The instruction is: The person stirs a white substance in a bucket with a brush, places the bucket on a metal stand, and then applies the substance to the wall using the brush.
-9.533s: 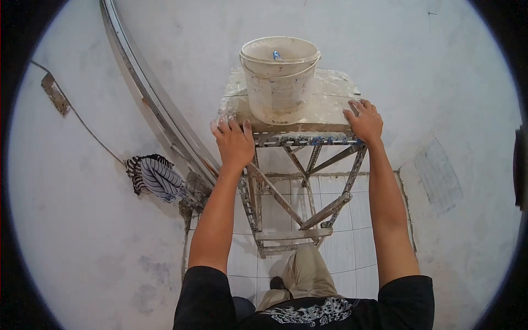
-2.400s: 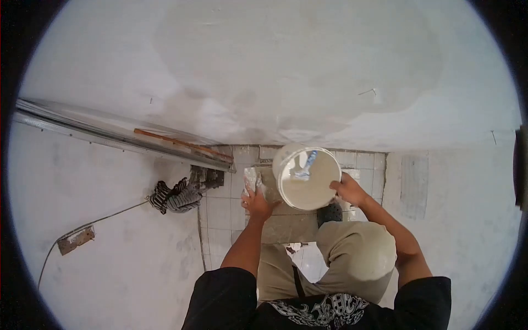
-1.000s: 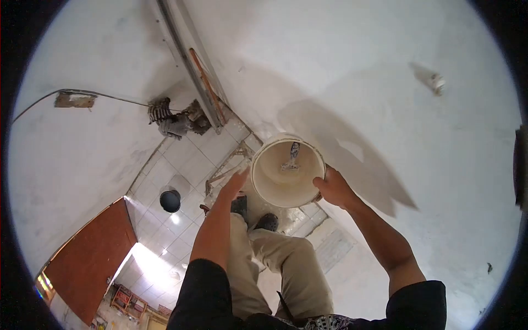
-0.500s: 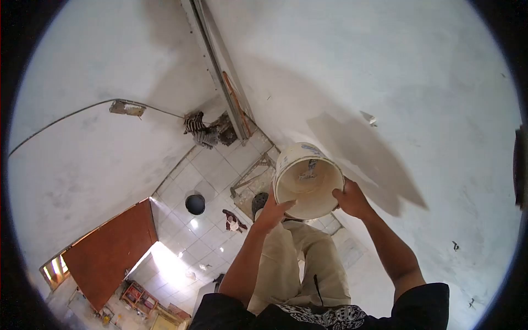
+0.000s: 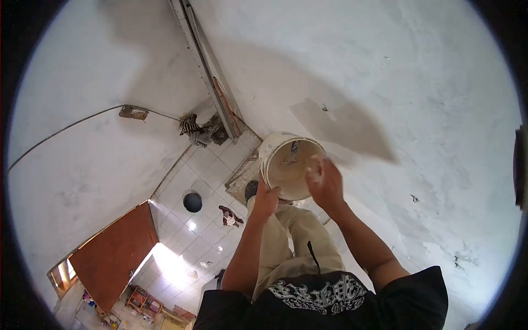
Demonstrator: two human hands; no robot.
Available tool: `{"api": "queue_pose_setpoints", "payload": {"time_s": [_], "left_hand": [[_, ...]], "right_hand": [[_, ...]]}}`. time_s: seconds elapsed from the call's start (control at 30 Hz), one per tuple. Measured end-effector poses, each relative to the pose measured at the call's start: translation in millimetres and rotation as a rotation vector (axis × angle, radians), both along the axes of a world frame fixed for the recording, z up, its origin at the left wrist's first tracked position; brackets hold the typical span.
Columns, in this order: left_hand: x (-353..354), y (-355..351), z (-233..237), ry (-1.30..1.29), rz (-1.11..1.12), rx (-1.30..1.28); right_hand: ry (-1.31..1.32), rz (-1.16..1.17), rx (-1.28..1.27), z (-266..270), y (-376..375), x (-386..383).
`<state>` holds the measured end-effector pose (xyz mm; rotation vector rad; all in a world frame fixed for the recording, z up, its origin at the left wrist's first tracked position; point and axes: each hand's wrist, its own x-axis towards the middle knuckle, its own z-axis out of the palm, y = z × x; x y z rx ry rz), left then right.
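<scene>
A whitish plastic bucket is tilted with its mouth toward me, in front of my legs. Its inside is pale and stained, with a dark blue mark on the far wall. My left hand grips the bucket's near left rim, thumb over the edge. Off the rim, my right hand is raised at the right side of the mouth, its fingers loosely bent and a little blurred. Whitish marks show on those fingertips, and I make out no object in them.
Under my feet is a stained platform beside the wall. A dark bucket and a brown-and-white cloth lie on the tiled floor. A metal channel runs up the corner. A brown door panel stands at left.
My right hand has let go of the bucket's right rim and lifted to its mouth. The bucket has shifted slightly left and up in view, with my left hand still on it.
</scene>
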<state>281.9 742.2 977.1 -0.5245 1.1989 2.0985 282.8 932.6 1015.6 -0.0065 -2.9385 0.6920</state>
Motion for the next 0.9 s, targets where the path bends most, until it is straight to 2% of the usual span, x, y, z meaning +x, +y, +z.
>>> {"api": "queue_pose_setpoints", "payload": {"time_s": [0.07, 0.1, 0.17, 0.2, 0.27, 0.33, 0.4, 0.47, 0.53, 0.6, 0.67, 0.7, 0.77, 0.8, 0.83, 0.9], "left_hand": [[6, -3, 16, 0.012, -0.009, -0.01], [12, -4, 18, 0.096, -0.014, -0.068], [24, -4, 14, 0.19, -0.01, -0.129], [30, -3, 7, 0.252, -0.025, -0.148], [31, -2, 18, 0.331, -0.03, -0.172], [32, -1, 44, 0.269, 0.015, -0.174], [32, 1, 48, 0.323, 0.041, -0.204], [26, 2, 67, 0.38, 0.065, -0.234], [22, 2, 111, 0.196, 0.109, -0.135], [24, 7, 103, 0.277, 0.155, -0.154], [25, 8, 95, 0.353, 0.195, -0.17], [24, 8, 97, 0.415, 0.187, -0.234], [25, 9, 100, 0.482, 0.181, -0.297], [26, 10, 105, 0.4, 0.188, -0.266], [27, 11, 109, 0.319, 0.196, -0.234], [28, 11, 116, 0.386, 0.203, -0.229]], "right_hand": [[-0.316, -0.165, -0.172, -4, -18, -9], [-0.313, -0.16, -0.173, -8, -19, -17], [-0.59, -0.263, -0.31, -17, -17, -35], [-0.578, -0.253, -0.312, -26, -14, -35], [-0.504, -0.254, -0.492, -38, -7, -37], [-0.52, -0.227, -0.409, -17, -11, -38], [-0.521, -0.201, -0.328, 5, -13, -37], [-0.229, -0.028, -0.319, 29, -16, -25], [-0.239, 0.021, -0.327, 63, -16, -16], [-0.247, 0.07, -0.337, 90, -17, -13], [-0.037, 0.185, -0.497, 108, -18, -10], [-0.02, 0.189, -0.499, 111, -16, -13], [-0.192, 0.156, -0.55, 115, -12, -15], [-0.185, 0.159, -0.551, 126, -13, -16], [-0.28, 0.149, -0.474, 142, -15, -21], [-0.366, 0.145, -0.398, 156, -17, -24]]}}
